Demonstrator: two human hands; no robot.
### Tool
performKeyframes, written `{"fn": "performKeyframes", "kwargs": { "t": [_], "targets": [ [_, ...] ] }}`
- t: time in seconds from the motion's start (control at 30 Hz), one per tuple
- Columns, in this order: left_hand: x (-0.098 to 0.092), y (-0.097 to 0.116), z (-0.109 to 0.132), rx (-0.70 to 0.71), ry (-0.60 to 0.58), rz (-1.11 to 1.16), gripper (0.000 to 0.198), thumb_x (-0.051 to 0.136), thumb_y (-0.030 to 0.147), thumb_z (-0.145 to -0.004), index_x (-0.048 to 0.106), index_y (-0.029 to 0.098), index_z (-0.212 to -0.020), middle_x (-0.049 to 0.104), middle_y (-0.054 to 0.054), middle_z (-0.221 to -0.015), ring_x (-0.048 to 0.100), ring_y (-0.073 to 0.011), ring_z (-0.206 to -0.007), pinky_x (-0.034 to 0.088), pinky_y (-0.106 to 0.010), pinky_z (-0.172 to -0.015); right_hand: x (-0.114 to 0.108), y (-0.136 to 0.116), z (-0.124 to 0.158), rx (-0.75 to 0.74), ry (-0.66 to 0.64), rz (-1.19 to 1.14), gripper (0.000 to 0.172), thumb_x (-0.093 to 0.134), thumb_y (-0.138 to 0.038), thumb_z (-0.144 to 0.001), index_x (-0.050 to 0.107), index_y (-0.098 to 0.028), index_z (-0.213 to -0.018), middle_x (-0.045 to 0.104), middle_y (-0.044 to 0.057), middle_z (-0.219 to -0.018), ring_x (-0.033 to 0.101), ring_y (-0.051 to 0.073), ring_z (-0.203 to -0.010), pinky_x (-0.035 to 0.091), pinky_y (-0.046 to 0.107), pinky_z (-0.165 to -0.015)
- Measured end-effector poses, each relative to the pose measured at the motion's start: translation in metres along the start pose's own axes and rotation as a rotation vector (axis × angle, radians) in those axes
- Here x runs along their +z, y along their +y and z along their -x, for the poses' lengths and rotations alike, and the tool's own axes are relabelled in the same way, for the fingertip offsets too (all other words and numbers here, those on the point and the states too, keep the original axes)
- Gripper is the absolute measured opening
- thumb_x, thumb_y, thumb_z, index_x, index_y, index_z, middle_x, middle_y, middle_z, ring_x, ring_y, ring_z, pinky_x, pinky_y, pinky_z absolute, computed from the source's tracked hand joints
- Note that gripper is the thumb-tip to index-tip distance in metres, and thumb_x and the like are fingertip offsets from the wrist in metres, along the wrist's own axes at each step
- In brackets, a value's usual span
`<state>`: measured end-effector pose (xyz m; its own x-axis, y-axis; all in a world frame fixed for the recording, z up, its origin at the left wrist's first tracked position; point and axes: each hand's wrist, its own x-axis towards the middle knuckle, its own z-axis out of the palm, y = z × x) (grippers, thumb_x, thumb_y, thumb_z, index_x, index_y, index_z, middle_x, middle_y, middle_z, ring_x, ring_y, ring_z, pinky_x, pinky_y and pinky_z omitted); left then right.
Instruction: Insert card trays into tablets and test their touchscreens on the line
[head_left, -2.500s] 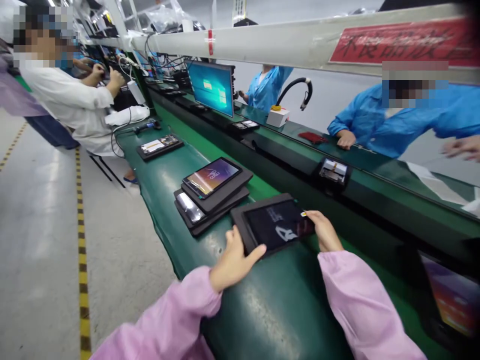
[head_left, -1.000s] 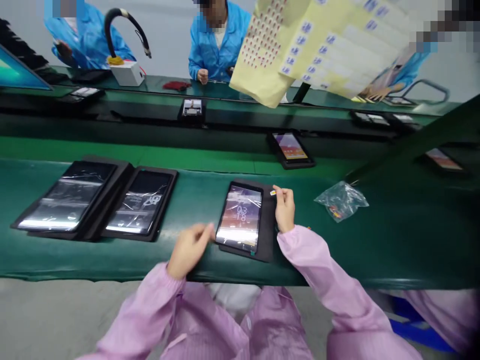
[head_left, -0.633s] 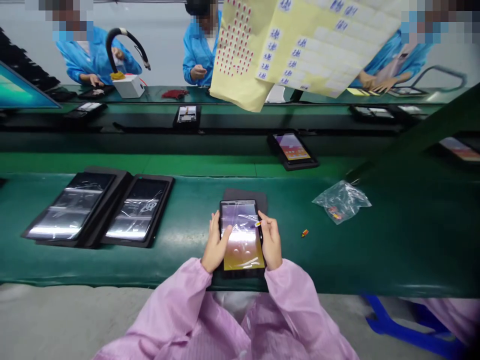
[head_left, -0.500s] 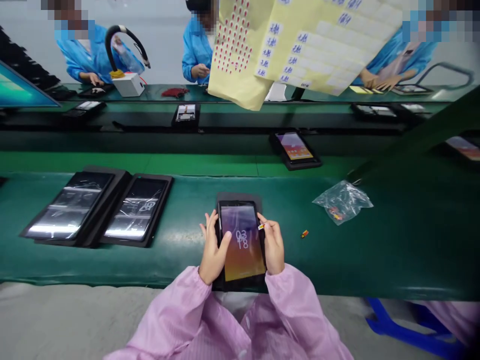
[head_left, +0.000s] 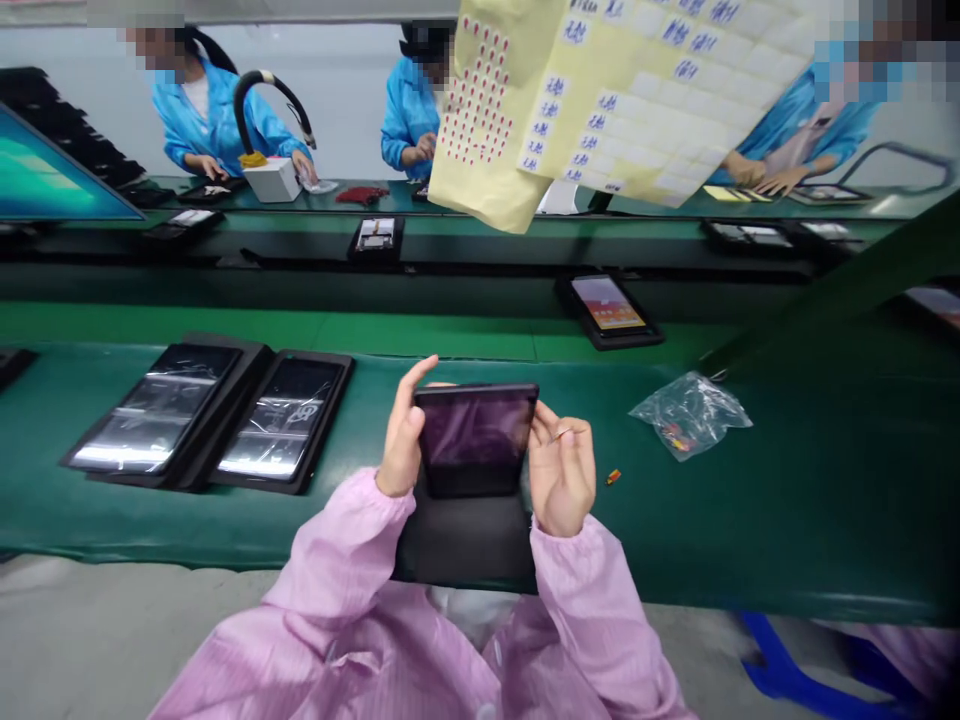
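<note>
A tablet (head_left: 476, 435) is tilted up above a dark flat mat or sleeve (head_left: 469, 540), its screen dim and reflective. My left hand (head_left: 401, 440) grips the tablet's left edge, thumb on the front side and index finger stretched past the top corner. Beside the right edge, my right hand (head_left: 564, 470) is closed in a pinch on a small thin tab (head_left: 561, 434), seen nearly edge-on; its other fingers reach to the tablet's edge. On the green mat to the right lies a small orange-yellow piece (head_left: 613, 477).
Two tablets, one film-covered (head_left: 154, 410) and one beside it (head_left: 281, 415), lie at left on dark sleeves. A clear plastic bag (head_left: 690, 415) with small coloured pieces is at right. Beyond lies a lit tablet (head_left: 607, 305). Yellow sheets (head_left: 600, 110) hang overhead; people in blue work opposite.
The tablet, lying face up before, is now tilted upright with its far edge raised. My left hand has moved up its left side. My right hand has turned palm-up, the tab still pinched.
</note>
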<state>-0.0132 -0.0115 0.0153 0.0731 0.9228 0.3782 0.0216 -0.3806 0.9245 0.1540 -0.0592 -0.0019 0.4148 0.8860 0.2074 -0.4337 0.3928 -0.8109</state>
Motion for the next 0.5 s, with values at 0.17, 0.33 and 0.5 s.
{"fn": "performKeyframes", "kwargs": {
  "t": [0.17,0.33,0.5],
  "targets": [
    [-0.023,0.045,-0.033,0.17,-0.308,-0.18,0.029,0.063,0.041,-0.084,0.069,0.019,-0.103,0.072,-0.006,-0.097,0.067,-0.0175,-0.09,0.05,-0.028,-0.084,0.004,-0.006,0.003,-0.165,0.024,0.141,0.011,0.052,-0.035,-0.092,0.048,-0.025,-0.089,0.071,0.006,-0.112,0.066,0.024,-0.107,0.047,0.054,-0.097],
    [-0.01,0.065,-0.046,0.258,-0.383,-0.341,0.018,0.066,0.034,-0.084,0.074,0.019,-0.089,0.07,-0.002,-0.077,0.063,-0.0125,-0.069,0.048,-0.025,-0.068,0.006,-0.005,0.024,-0.269,0.137,0.3,0.005,0.051,-0.029,-0.094,0.049,-0.024,-0.092,0.073,0.007,-0.109,0.069,0.024,-0.102,0.05,0.051,-0.093],
    [0.009,0.061,-0.037,0.274,-0.149,-0.239,0.014,0.067,0.028,-0.083,0.075,0.018,-0.077,0.068,-0.001,-0.069,0.062,-0.0109,-0.065,0.048,-0.024,-0.064,0.012,0.003,0.047,-0.261,0.202,0.48,0.007,0.05,-0.03,-0.094,0.049,-0.024,-0.09,0.071,0.01,-0.114,0.065,0.027,-0.111,0.049,0.049,-0.094]
  ]
}}
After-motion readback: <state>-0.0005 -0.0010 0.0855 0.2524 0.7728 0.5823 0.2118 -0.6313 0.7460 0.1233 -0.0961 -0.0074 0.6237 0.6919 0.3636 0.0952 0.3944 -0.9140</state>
